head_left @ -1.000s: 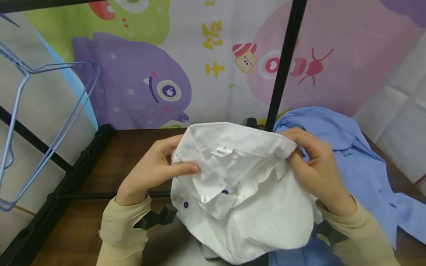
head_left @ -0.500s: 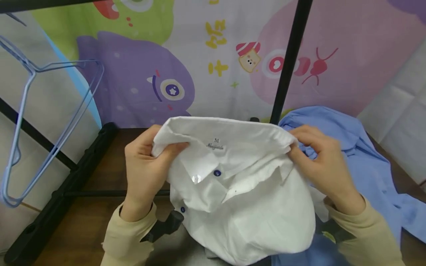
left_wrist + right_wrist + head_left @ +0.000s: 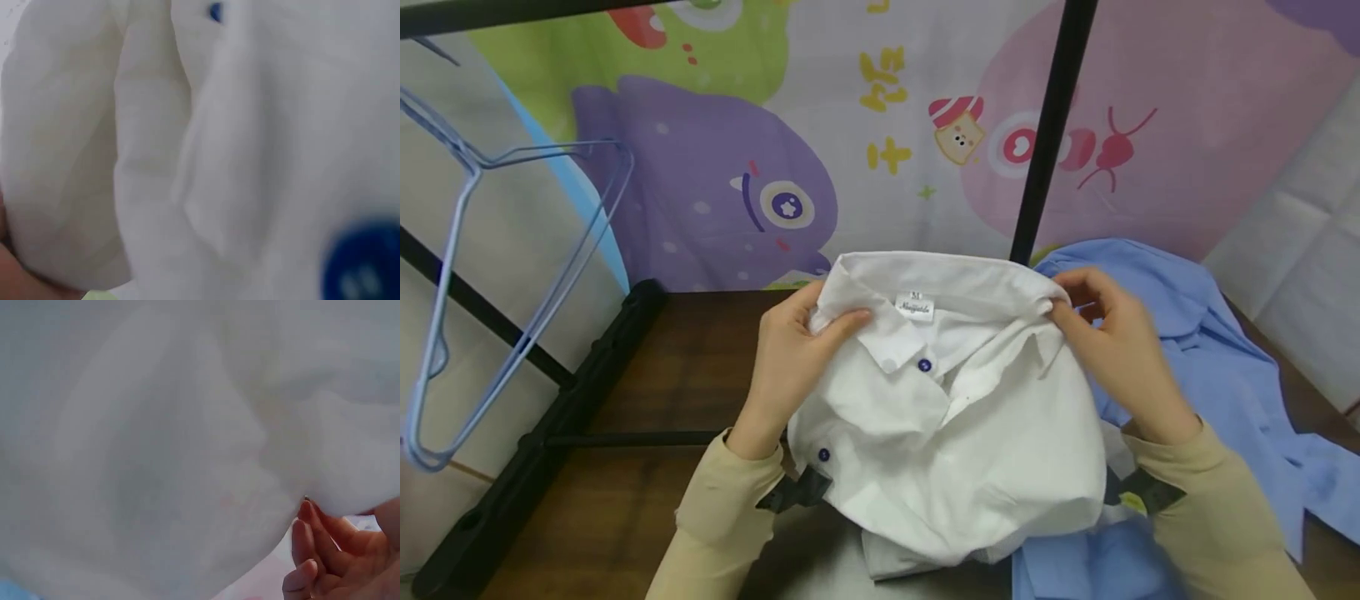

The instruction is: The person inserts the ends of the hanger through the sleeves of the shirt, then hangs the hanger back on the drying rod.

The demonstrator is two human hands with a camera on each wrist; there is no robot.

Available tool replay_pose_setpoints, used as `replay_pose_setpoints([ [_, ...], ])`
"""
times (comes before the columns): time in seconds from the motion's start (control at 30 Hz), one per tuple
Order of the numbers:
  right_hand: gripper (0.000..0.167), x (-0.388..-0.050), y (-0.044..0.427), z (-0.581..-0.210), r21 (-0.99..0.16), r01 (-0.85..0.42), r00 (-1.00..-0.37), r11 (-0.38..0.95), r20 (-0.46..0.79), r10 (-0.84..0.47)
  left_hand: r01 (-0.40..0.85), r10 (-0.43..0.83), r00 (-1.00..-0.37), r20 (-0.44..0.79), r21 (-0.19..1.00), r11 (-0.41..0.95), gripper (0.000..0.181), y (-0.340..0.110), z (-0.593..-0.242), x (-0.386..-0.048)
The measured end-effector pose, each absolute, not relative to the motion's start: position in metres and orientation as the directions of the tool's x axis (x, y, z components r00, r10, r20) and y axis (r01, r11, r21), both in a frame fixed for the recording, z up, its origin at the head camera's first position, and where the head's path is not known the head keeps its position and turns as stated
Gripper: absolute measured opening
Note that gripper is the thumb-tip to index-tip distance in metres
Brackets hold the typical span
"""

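Observation:
Both hands hold up a white shirt (image 3: 1000, 450) by its collar, over the middle of the table. My left hand (image 3: 793, 358) pinches the collar's left end, thumb in front and fingers behind. At the collar's right end, my right hand (image 3: 1116, 350) pinches the cloth between thumb and fingers. A size label (image 3: 915, 307) marked M shows inside the neck, with a dark blue button (image 3: 924, 365) below it. White cloth fills the left wrist view, where a blue button (image 3: 362, 269) looms blurred. In the right wrist view, fingertips (image 3: 305, 509) grip the shirt's edge.
A blue shirt (image 3: 1210, 358) lies in a heap on the right of the brown table (image 3: 700, 350). Light blue wire hangers (image 3: 452, 317) hang at the left. A black rack frame (image 3: 1052, 125) rises behind the white shirt. A printed cartoon cloth (image 3: 715, 175) covers the back.
The left hand first swung left and up, stretching the collar, then came back right with it. The collar now sits slightly higher, and the label faces the head camera. The right hand moved little.

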State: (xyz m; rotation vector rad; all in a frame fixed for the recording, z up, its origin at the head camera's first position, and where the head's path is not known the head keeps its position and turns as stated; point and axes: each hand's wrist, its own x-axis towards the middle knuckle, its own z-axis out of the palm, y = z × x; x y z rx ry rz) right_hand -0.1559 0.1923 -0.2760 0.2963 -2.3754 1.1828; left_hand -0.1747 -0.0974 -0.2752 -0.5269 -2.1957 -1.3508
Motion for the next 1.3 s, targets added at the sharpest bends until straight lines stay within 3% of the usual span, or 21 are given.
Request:
replay_pose_setpoints([
  [0.2,0.016,-0.163,0.200,-0.281,-0.765,-0.352,-0.887,0.539,0.456,0.069,0.591,0.256,-0.796,0.548,0.615,0.523,0.037,-0.096,-0.276,-0.175],
  [0.3,0.011,-0.159,0.202,-0.279,-0.840,-0.359,-0.920,0.406,0.392,-0.001,0.583,0.251,-0.803,0.540,0.626,0.518,0.037,-0.094,-0.276,-0.174],
  [0.5,0.018,-0.138,0.201,-0.268,-0.941,-0.320,-0.941,0.105,0.303,-0.153,0.567,0.195,-0.813,0.548,0.672,0.477,0.036,-0.091,-0.277,-0.173],
  [0.67,0.004,-0.127,0.193,-0.260,-0.902,-0.419,-0.886,0.103,0.381,-0.265,0.597,0.199,-0.795,0.573,0.682,0.422,0.044,-0.091,-0.276,-0.170],
  [0.77,0.040,-0.132,0.189,-0.263,-0.851,-0.503,-0.825,0.151,0.420,-0.379,0.653,0.232,-0.752,0.617,0.650,0.388,0.042,-0.090,-0.277,-0.168],
  [0.87,0.081,-0.140,0.189,-0.268,-0.832,-0.519,-0.791,0.195,0.381,-0.478,0.697,0.261,-0.714,0.650,0.623,0.355,0.034,-0.089,-0.277,-0.166],
  [0.93,0.088,-0.142,0.188,-0.270,-0.818,-0.505,-0.805,0.274,0.332,-0.491,0.717,0.279,-0.695,0.663,0.610,0.337,0.031,-0.088,-0.277,-0.166],
  [1.03,0.059,-0.144,0.187,-0.272,-0.765,-0.485,-0.854,0.423,0.312,-0.416,0.737,0.305,-0.674,0.673,0.590,0.329,0.026,-0.088,-0.278,-0.166],
  [1.13,0.025,-0.146,0.186,-0.272,-0.711,-0.474,-0.880,0.520,0.385,-0.276,0.753,0.324,-0.656,0.682,0.559,0.347,0.023,-0.088,-0.277,-0.167],
  [1.3,0.015,-0.146,0.186,-0.270,-0.734,-0.489,-0.851,0.471,0.520,-0.072,0.692,0.399,-0.722,0.566,0.579,0.431,0.015,-0.096,-0.273,-0.169],
])
